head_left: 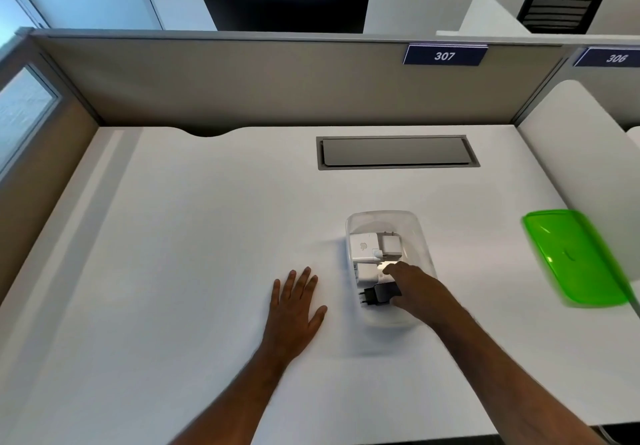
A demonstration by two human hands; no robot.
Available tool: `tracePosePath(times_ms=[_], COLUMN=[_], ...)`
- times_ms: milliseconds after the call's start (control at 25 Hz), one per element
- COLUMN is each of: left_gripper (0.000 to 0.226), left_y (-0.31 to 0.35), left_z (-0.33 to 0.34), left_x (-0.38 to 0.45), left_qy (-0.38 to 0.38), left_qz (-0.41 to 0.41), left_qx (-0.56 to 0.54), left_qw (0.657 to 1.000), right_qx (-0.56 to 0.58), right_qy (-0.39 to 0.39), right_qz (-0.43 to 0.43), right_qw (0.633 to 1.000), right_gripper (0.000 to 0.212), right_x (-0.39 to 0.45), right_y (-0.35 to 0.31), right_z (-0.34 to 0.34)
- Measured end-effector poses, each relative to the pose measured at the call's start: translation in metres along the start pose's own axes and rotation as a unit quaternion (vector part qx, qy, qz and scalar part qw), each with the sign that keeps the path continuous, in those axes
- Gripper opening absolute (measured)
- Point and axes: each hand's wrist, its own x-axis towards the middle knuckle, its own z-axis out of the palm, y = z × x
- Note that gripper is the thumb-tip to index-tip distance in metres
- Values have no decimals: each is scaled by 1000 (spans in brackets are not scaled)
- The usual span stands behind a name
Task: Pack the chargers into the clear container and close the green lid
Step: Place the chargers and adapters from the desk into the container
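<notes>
We keep our left hand [296, 301] flat on the white desk [194, 237], just beside the clear container [420, 237]. Its fingers are straight and spread, and it holds nothing. We think it rests there to keep us steady while the other hand works.

Our right hand [417, 287] reaches down into the container from the near side. Its fingers curl around a black charger [379, 294], whose prongs point to the left. We think we are tucking it into the near end, where there is room left.

Three white chargers are already inside. A big square one [363, 247] lies at the far left of the pile, a smaller one [391, 247] sits touching it on the right, and another white one [367, 272] lies just in front. They sit close together, so they all fit.

The container stands near the front edge of the desk, right of the middle. The green lid [575, 257] lies well apart, by the right edge, so the container is open. We still need to fetch it and press it on.
</notes>
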Motion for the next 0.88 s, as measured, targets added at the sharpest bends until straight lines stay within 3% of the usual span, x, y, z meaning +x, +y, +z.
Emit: tracePosePath(times_ms=[280, 560, 880], left_gripper=[60, 53, 58], left_y=[21, 70, 146], left_z=[-15, -49, -61], left_x=[14, 56, 83], left_qy=[2, 91, 115], left_qz=[-25, -35, 6], left_qx=[-71, -133, -68], left_qw=[997, 986, 991], right_qx=[92, 100, 130], right_qy=[119, 240, 241], right_qz=[-37, -90, -76], right_qw=[988, 961, 959], right_gripper=[43, 42, 50], right_x=[-12, -23, -28], right_y=[6, 37, 104], right_z=[-13, -18, -31])
